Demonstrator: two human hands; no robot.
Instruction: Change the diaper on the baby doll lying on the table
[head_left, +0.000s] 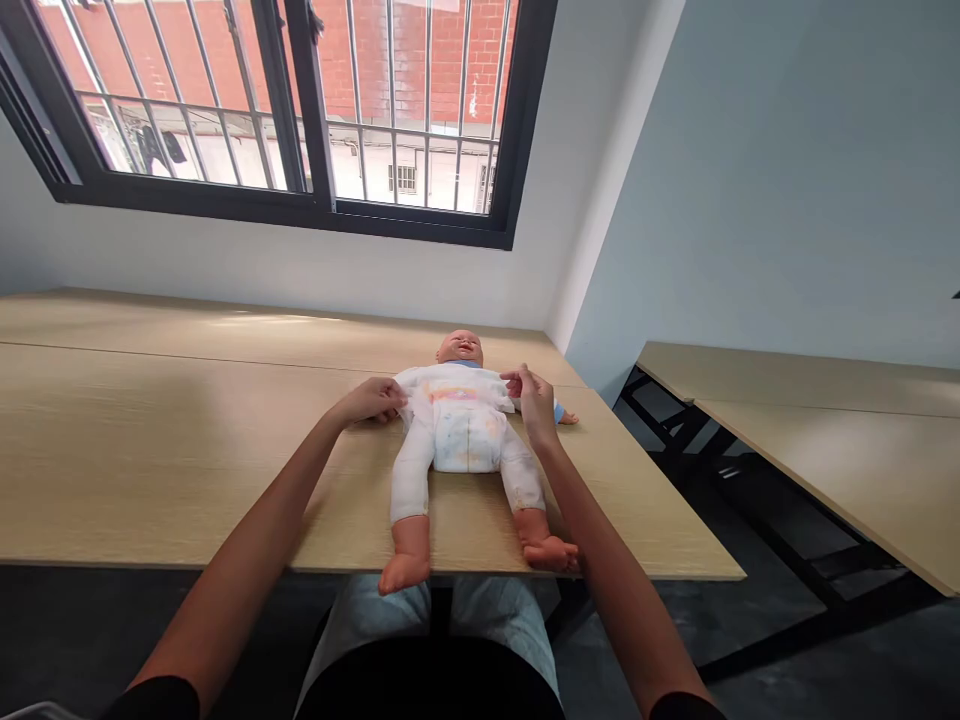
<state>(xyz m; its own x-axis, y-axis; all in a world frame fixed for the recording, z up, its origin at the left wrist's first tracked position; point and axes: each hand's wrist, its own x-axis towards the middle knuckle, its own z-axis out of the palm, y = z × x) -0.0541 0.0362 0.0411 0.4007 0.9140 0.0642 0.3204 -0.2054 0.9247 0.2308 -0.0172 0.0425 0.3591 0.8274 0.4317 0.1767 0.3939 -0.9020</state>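
A baby doll [460, 347] lies on its back on the wooden table [187, 450], head away from me and feet at the near edge. It wears a white shirt [450, 380] with a coloured print, and a white diaper [469, 440] around its hips. White cloth covers its legs down to the shins. My left hand [373, 400] pinches the shirt's side at the left of the waist. On the opposite side, my right hand [531, 398] has thumb and fingers closed on the shirt's other edge. The doll's left-side arm is hidden.
A second wooden table [840, 440] with black legs stands to the right, across a gap. Behind the doll is a white wall with a dark-framed window [315, 200]. My legs in jeans [502, 620] are under the near edge.
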